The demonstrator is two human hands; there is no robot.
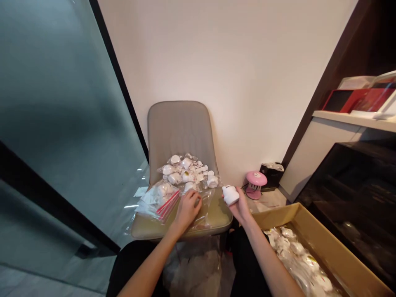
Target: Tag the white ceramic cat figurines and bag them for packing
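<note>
My right hand (240, 206) is closed around a small white rounded figurine (230, 195), held up at the right edge of the chair seat. Low over the seat, my left hand (188, 206) has its fingers curled, touching a clear plastic bag (202, 220) that lies flat. What those fingers pinch, if anything, is hidden. Left of that hand lies a stack of clear zip bags with red strips (168, 205). Behind both hands is a heap of white pieces (187, 175), many of them in clear wrapping.
The grey-beige chair (181, 128) stands against the wall. An open cardboard box (278, 214) with more wrapped white pieces is at lower right. Beyond it are a pink lamp-like device (256, 179) and a black box (272, 175). A frosted glass panel (62, 123) borders the left.
</note>
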